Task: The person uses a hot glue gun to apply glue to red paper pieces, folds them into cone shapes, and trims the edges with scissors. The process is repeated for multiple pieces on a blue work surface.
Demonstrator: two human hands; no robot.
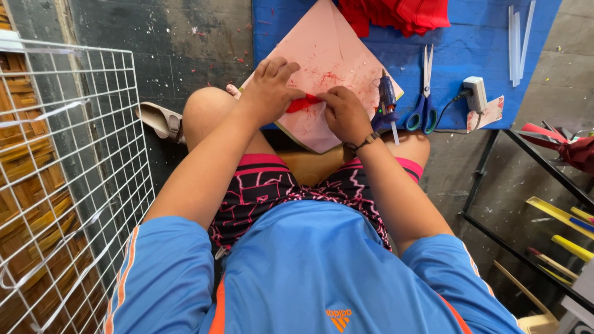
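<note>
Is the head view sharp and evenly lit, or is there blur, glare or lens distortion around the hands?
Head view: even daylight, only soft shadows, no glare; left hand, right hand and the red piece they pinch are sharp, as are the scissors; wide-angle distortion bows the wire grid at the left edge; nothing is motion-blurred.

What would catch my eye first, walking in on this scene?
Both hands, the left hand and right hand, pinch a small red strip over a pink sheet of card at centre. Right of them, blue-handled scissors lie on the blue board.
</note>
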